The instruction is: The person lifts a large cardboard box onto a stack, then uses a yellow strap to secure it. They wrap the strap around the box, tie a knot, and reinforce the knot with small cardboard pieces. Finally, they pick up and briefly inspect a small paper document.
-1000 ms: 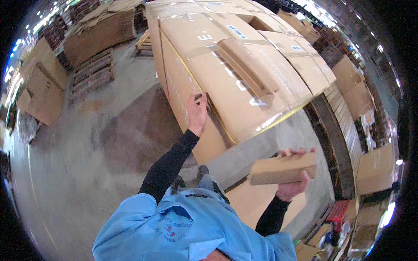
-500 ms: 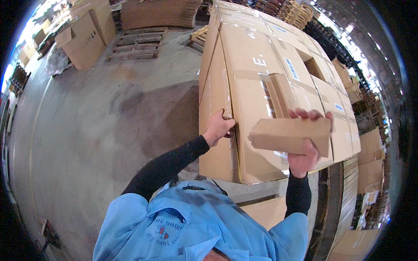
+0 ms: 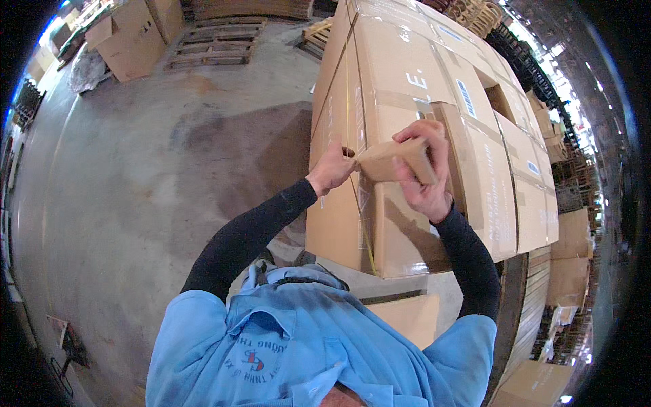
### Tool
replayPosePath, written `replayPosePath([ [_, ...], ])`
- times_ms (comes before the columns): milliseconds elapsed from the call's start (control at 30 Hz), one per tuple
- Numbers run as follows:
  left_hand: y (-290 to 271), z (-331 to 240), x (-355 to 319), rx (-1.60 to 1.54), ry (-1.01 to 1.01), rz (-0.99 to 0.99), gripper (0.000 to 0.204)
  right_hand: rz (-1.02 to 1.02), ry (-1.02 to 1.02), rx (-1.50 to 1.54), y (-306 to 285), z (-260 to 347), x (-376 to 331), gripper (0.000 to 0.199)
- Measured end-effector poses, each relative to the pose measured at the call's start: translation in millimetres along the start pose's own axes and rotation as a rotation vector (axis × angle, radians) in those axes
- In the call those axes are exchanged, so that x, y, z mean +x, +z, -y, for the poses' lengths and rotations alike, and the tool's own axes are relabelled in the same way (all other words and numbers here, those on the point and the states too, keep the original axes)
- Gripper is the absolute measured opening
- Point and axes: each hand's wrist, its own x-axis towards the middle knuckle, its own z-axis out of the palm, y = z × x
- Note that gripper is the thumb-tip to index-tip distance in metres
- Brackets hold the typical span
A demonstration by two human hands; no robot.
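Bare grey concrete floor (image 3: 135, 203), stained dark in patches, spreads across a warehouse, and a large stack of cardboard cartons (image 3: 420, 102) stands in front of the person, bound by a thin yellow strap (image 3: 363, 217) running down its near corner. Both hands meet in front of that corner around one small flat cardboard piece (image 3: 390, 161). The right hand (image 3: 424, 173) is closed on it, fingers curled over the top edge and the thumb pressed beneath, so the piece is clamped firmly. The left hand (image 3: 333, 166) pinches the piece's left tip between thumb and fingertips, nearly shut, with a small dark gap showing at the pinch. The piece hangs in the air just before the carton face, tilted, apart from the floor; whether it touches the carton cannot be told. Both forearms wear black sleeves under a light blue shirt (image 3: 305, 346). One open carton (image 3: 125, 37) sits far off at the upper left, beside one wooden pallet (image 3: 213, 41) lying flat on the floor. More cartons (image 3: 569, 258) stand stacked along the right side.
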Motion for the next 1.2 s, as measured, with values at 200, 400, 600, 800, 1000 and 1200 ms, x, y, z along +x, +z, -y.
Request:
replayPosePath([
  [200, -13.5, 10.9, 3.7, 0.200, 0.306, -0.117, 0.063, 0.279, 0.437, 0.217, 12.8, 16.5, -1.5, 0.042],
  [400, -5.7, 17.9, -10.6, -0.226, 0.154, -0.010, 0.050, 0.227, 0.328, 0.194, 22.2, 27.7, -44.7, 0.037],
  [600, 24.1, 56.3, -69.7, -0.785, -0.410, 0.121, 0.031, 0.283, 0.349, 0.250, 22.5, 21.7, -47.9, 0.037],
  [800, 46.3, 69.0, -97.5, -0.882, -0.263, 0.111, 0.024, 0.310, 0.300, 0.108, 16.0, 56.0, -69.2, 0.037],
  [1000, 62.7, 90.4, -120.9, -0.827, 0.117, -0.015, 0.020, 0.246, 0.086, 0.054, 8.5, 104.8, -126.4, 0.042],
  [1200, 79.4, 87.4, -159.3, -0.865, 0.108, -0.226, 0.025, 0.393, 0.086, 0.305, -10.4, 87.8, -120.4, 0.041],
])
